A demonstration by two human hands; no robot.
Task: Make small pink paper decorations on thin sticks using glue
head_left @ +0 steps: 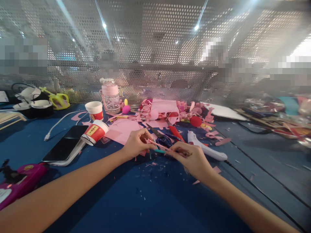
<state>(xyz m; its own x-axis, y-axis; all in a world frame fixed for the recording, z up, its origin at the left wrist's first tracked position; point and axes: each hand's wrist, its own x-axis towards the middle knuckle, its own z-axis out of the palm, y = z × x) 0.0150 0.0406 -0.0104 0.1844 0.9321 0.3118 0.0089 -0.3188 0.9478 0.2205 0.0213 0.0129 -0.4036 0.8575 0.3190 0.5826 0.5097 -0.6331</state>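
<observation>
My left hand (137, 143) and my right hand (190, 158) meet over the blue table (150, 200), both pinched on a thin pink paper strip (159, 145) that runs between them. A teal piece (159, 151) lies just under the strip. Beyond the hands lie scissors with dark blades and red handles (167, 131), a white glue gun (206, 149) to the right, and sheets of pink paper (122, 129).
A tipped red-and-white paper cup (95, 132) and an upright one (94, 110) stand left, beside a black phone (66, 143) and white cable. A pink bottle (110, 95), pink paper scraps, a red ball (195, 121) and a perforated metal screen lie behind.
</observation>
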